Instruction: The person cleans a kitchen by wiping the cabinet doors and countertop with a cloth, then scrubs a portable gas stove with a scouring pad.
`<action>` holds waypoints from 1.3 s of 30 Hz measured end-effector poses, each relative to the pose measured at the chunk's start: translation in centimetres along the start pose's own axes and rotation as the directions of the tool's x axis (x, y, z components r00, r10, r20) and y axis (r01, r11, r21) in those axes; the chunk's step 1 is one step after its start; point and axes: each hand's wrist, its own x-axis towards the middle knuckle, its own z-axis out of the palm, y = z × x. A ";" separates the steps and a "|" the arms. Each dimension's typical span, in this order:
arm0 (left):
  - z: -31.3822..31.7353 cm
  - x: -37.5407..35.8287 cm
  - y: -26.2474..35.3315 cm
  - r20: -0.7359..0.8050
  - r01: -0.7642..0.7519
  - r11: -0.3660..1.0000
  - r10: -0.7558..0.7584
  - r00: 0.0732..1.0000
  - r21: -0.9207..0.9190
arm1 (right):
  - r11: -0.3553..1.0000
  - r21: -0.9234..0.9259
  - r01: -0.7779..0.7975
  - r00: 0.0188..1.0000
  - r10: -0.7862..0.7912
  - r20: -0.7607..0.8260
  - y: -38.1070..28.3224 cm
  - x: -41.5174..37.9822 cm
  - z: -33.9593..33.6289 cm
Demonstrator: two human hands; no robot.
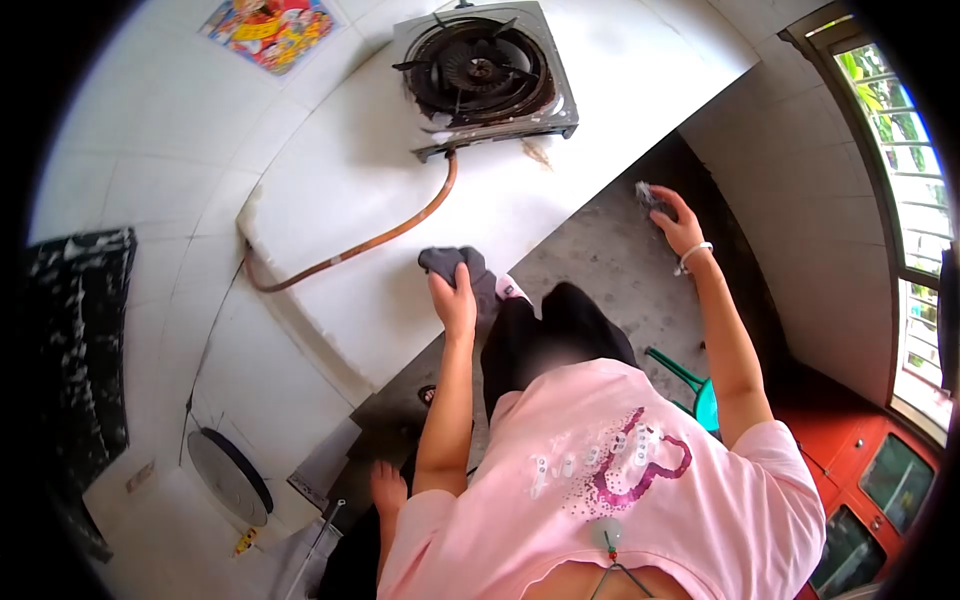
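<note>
My left hand [455, 303] is closed around a dark grey cloth [470, 265], which hangs at the front edge of the white counter [360, 215]. Out to the right, past the counter edge and above the floor, my right hand [681, 222] grips a small silvery-grey wad [650, 198] that looks like a steel wool scrubber. A gas stove [480, 70] with a dark, stained burner stands on the counter. An orange-brown hose [400, 228] runs from it over the counter toward the wall.
A green plastic handled object [706, 405] is on the floor near a red cabinet [850, 480]. A barred window [900, 170] is at right. A round lid [230, 475] leans at lower left. What looks like a bare foot [388, 487] shows beside my left arm.
</note>
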 end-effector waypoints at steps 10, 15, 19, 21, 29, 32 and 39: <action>13.6 11.1 5.5 0.070 -0.012 0.905 -0.020 0.997 0.425 | 0.694 -0.611 0.382 0.886 -0.462 0.029 -11.2 14.2 6.3; 15.5 14.5 2.1 0.003 -0.253 0.677 0.347 0.938 0.691 | 0.641 -0.624 0.447 0.880 -0.439 0.180 -9.0 18.6 7.3; 16.4 14.2 1.7 0.037 -0.143 0.526 0.206 0.978 0.839 | 0.559 -0.647 0.518 0.830 -0.512 0.222 -8.6 25.0 6.5; 16.6 14.1 0.9 0.026 -0.124 0.498 0.200 0.979 0.858 | 0.505 -0.693 0.515 0.814 -0.542 0.210 -9.1 30.3 6.9; 16.3 13.9 -0.5 0.059 -0.187 0.459 0.280 0.958 0.869 | 0.471 -0.565 0.677 0.724 -0.562 0.400 -11.1 34.6 7.8; 16.6 13.7 -0.2 0.055 -0.167 0.474 0.242 0.969 0.865 | 0.552 -0.416 0.723 0.691 -0.553 0.466 -10.2 29.0 5.9; 16.7 13.9 0.5 0.025 -0.163 0.512 0.266 0.964 0.843 | 0.396 -0.652 0.647 0.702 -0.643 0.306 -12.2 42.3 9.1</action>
